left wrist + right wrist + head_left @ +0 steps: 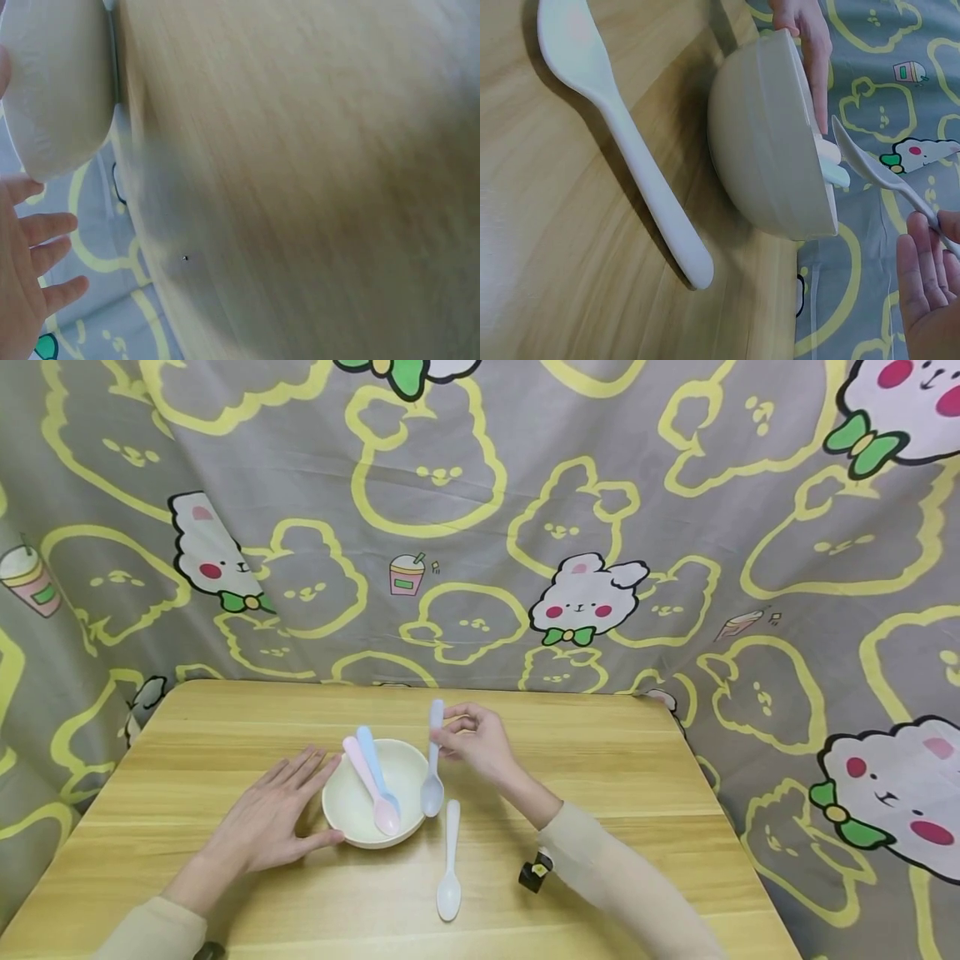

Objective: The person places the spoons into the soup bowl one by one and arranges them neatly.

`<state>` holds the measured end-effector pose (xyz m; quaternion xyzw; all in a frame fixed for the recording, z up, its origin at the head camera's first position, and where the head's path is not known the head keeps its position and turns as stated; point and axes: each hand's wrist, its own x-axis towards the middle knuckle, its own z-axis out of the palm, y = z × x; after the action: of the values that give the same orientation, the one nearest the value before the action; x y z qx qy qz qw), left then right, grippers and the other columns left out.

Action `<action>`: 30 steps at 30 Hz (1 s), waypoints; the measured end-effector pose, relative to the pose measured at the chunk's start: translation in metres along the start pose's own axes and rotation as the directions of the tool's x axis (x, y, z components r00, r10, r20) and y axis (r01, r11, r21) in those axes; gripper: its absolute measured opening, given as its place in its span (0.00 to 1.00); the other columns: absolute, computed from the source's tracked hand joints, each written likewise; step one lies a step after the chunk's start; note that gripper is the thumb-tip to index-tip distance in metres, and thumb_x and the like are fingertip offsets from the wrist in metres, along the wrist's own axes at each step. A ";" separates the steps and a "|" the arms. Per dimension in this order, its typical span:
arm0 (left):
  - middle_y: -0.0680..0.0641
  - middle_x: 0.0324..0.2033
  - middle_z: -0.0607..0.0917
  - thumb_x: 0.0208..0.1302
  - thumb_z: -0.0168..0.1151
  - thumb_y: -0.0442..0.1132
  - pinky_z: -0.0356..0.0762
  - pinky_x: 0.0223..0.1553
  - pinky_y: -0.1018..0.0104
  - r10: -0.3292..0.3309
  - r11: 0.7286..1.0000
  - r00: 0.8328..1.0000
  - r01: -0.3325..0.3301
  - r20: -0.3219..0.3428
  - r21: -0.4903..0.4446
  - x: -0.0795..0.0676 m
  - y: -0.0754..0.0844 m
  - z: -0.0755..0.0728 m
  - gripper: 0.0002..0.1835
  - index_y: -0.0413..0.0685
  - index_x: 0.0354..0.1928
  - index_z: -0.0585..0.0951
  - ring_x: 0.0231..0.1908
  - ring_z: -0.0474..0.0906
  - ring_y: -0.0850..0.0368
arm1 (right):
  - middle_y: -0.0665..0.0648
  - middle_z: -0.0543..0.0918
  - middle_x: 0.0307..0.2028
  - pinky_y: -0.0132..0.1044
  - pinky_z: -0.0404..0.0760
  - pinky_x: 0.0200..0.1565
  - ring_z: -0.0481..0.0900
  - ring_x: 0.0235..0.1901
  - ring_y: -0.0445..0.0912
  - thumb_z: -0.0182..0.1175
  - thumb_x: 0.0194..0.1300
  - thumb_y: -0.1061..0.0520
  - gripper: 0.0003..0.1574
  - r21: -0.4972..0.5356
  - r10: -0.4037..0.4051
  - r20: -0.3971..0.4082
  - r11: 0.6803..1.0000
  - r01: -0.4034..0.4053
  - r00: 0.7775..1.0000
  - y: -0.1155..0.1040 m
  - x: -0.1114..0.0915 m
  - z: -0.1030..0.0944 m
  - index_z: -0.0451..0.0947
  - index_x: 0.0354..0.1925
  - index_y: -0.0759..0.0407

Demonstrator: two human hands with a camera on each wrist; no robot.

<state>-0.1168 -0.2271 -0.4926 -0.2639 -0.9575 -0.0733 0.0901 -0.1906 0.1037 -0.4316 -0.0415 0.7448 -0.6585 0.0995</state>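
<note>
A cream bowl (pixel 341 803) stands on the table with a pink spoon (pixel 387 818) and a light blue spoon (pixel 371 756) inside, handles leaning on its far-left rim. My left hand (pixel 273 814) is spread at the bowl's left side, thumb and fingertips at the rim. With thumb and fingers my right hand (pixel 476 743) pinches the handle of a pale lilac-grey spoon (pixel 432 795). That spoon points bowl-end toward me beside the right rim; in the right wrist view it is raised above rim level. A whitish spoon (pixel 449 897) lies on the table, right of the bowl.
The wooden table (pixel 600 735) ends at a grey curtain (pixel 480 560) with yellow outlines and rabbit prints, which hangs behind and along both sides. A small black device (pixel 534 872) sits at my right sleeve.
</note>
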 end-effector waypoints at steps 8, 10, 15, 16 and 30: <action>0.32 0.75 0.72 0.59 0.63 0.79 0.70 0.75 0.35 -0.006 1.000 1.000 0.006 0.012 -0.001 -0.001 0.001 -0.002 0.58 0.45 0.80 0.65 0.76 0.68 0.33 | 0.50 0.88 0.29 0.56 0.93 0.46 0.88 0.26 0.43 0.73 0.64 0.64 0.22 0.004 -0.021 0.000 1.000 0.021 1.000 0.002 0.013 0.010 0.80 0.55 0.64; 0.32 0.75 0.72 0.59 0.63 0.79 0.69 0.75 0.35 -0.009 1.000 1.000 0.009 0.016 -0.002 -0.001 0.001 -0.002 0.58 0.45 0.80 0.65 0.76 0.67 0.33 | 0.49 0.87 0.29 0.55 0.94 0.45 0.88 0.26 0.43 0.73 0.65 0.64 0.21 -0.002 -0.031 0.002 1.000 0.031 1.000 0.003 0.016 0.012 0.80 0.55 0.65; 0.32 0.75 0.72 0.59 0.63 0.78 0.69 0.75 0.35 -0.010 1.000 1.000 0.010 0.017 -0.005 -0.001 0.000 -0.002 0.58 0.45 0.80 0.65 0.76 0.67 0.34 | 0.50 0.88 0.29 0.59 0.92 0.47 0.90 0.27 0.47 0.73 0.64 0.64 0.21 0.002 -0.035 0.004 0.999 0.035 0.999 0.006 0.023 0.019 0.80 0.54 0.65; 0.32 0.75 0.72 0.59 0.63 0.78 0.69 0.75 0.35 -0.009 1.000 1.000 0.009 0.017 -0.005 -0.001 0.000 -0.002 0.58 0.45 0.80 0.65 0.76 0.67 0.34 | 0.51 0.88 0.29 0.60 0.92 0.47 0.90 0.27 0.47 0.73 0.64 0.64 0.21 0.001 -0.035 0.004 0.999 0.035 0.999 0.006 0.023 0.020 0.80 0.54 0.65; 0.31 0.75 0.72 0.59 0.63 0.78 0.70 0.75 0.35 0.000 1.000 1.000 0.000 0.008 -0.002 -0.001 0.000 -0.001 0.58 0.45 0.80 0.65 0.76 0.68 0.33 | 0.57 0.88 0.33 0.49 0.95 0.41 0.89 0.27 0.47 0.75 0.63 0.63 0.22 -0.062 -0.051 0.024 0.997 0.052 0.998 0.010 0.037 0.034 0.81 0.54 0.63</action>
<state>-0.1163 -0.2277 -0.4920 -0.2644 -0.9578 -0.0733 0.0858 -0.2192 0.0645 -0.4487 -0.0711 0.7626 -0.6367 0.0893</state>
